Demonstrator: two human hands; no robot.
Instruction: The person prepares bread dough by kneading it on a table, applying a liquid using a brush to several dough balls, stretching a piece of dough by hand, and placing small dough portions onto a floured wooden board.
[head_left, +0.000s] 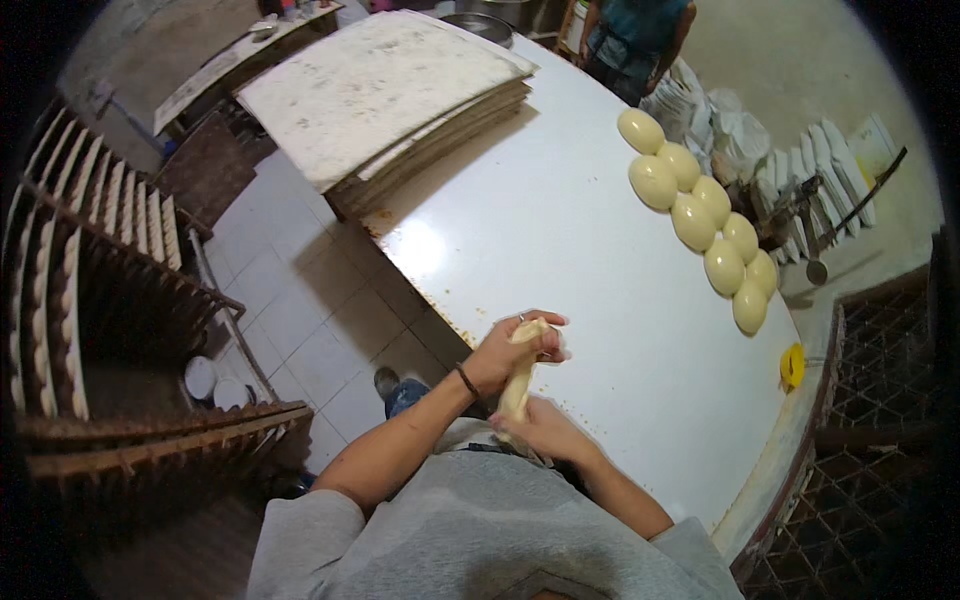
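A pale strip of dough [518, 388] stretches between my two hands, above the near edge of the white table [590, 300]. My left hand [505, 352] is closed round its far end, and a bit of dough shows over the thumb side. Closer to my body, my right hand [548, 428] grips the near end, its fingers partly hidden. Toward the far right of the table, several smooth, pale yellow dough balls [694, 222] sit in a double row, touching one another.
A tall stack of floury boards [385, 85] covers the table's far left. Racks [120, 215] loaded with shaped dough stand at left. A yellow object [792, 367] lies at the right edge. Another person [638, 40] stands beyond the table, near plastic bags [738, 130].
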